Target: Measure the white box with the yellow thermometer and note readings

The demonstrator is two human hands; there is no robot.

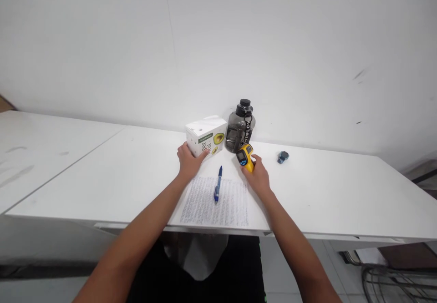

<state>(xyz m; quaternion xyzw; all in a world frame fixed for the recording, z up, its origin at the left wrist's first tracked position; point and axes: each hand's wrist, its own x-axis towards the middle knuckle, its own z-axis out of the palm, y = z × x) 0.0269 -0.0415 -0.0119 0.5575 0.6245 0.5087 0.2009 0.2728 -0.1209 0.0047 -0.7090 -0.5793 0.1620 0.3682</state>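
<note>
My left hand (191, 159) grips the near end of a white box (206, 134) printed with avocado pictures, thumb across its front face. In my right hand (257, 175) is a yellow and black infrared thermometer (246, 156), its small screen and blue buttons facing up. Just behind the thermometer stands a dark see-through water bottle (241, 128) with a black lettered strap. Between my forearms a blue pen (218, 187) lies on a sheet of paper (205, 207) covered in handwriting.
A dark watch-like object (282, 157) lies on the white table (327, 180) to the right. The white wall (218, 43) rises directly behind the table. Below the front edge at right are a wire rack (399, 280) and a brown item (408, 256).
</note>
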